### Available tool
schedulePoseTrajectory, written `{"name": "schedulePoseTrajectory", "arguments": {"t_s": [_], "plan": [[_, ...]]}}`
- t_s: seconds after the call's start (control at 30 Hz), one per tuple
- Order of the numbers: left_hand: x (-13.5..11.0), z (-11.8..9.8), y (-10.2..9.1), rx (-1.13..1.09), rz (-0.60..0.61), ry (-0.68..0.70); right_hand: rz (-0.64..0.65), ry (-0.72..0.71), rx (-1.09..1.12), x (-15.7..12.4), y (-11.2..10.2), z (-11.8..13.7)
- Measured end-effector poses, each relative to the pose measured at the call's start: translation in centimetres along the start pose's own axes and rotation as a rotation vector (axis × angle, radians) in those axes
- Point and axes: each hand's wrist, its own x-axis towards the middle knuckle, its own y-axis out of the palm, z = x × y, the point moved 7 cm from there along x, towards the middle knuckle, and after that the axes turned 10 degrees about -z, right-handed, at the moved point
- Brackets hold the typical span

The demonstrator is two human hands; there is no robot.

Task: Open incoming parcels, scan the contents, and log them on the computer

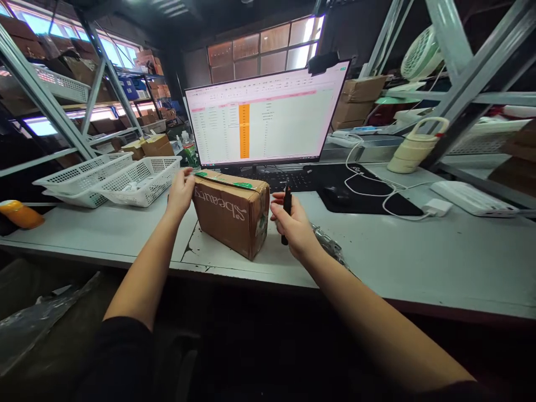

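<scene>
A brown cardboard box [221, 215] stands on its long side on the white table, with white lettering upside down on the face toward me. Green and clear tape shows along its top edge and right end. My left hand [181, 192] grips the box's upper left end, fingers over the corner. Beside the right end, my right hand [295, 220] is closed around a slim black utility knife [287, 202], held upright with its narrow tip up. Its fingertips are close to the box; whether they touch it I cannot tell. Behind my right wrist lies a crumpled grey plastic bag [329, 243].
Behind the box are a monitor [285, 123] and a keyboard [293, 180]. A mouse [337, 194] rests on a black mat [368, 204]. White baskets [144, 192] stand left. At right are a white cable [389, 195], a power strip [473, 198] and a cream tumbler [412, 148].
</scene>
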Motion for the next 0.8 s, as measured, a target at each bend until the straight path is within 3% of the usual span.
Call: {"name": "schedulePoseTrajectory", "arguments": {"t_s": [0.07,0.17,0.27,0.4,0.5,0.57,0.63,0.73,0.8], "plan": [[-1.3,-2.9,-0.1,0.045,-0.055,0.152,0.015,-0.042,-0.042,0.9,0.0,-0.3],[-4.8,-7.5,1.2,0.084,0.122,0.443,0.088,-0.077,-0.073,1.5,0.3,-0.8],[-6.6,-9.6,1.4,0.078,0.216,0.534,0.107,-0.084,-0.076,1.6,0.4,-1.0],[-4.9,-11.0,1.2,0.071,0.283,0.508,0.158,-0.048,-0.085,1.3,1.0,-0.7],[-3.1,-12.0,3.1,0.000,0.558,0.434,0.200,-0.057,-0.105,0.8,1.6,-0.4],[-2.6,-12.1,4.8,-0.053,0.783,0.303,0.227,-0.077,-0.122,0.6,1.6,-0.2],[-2.4,-11.8,6.1,-0.092,0.904,0.158,0.259,-0.107,-0.156,0.3,1.4,0.1],[-2.3,-11.4,6.8,-0.174,0.882,0.033,0.257,-0.238,-0.272,-0.1,0.1,1.4],[-2.4,-11.1,6.8,-0.196,0.837,0.016,0.198,-0.430,-0.421,-0.7,-1.0,3.0]]}}
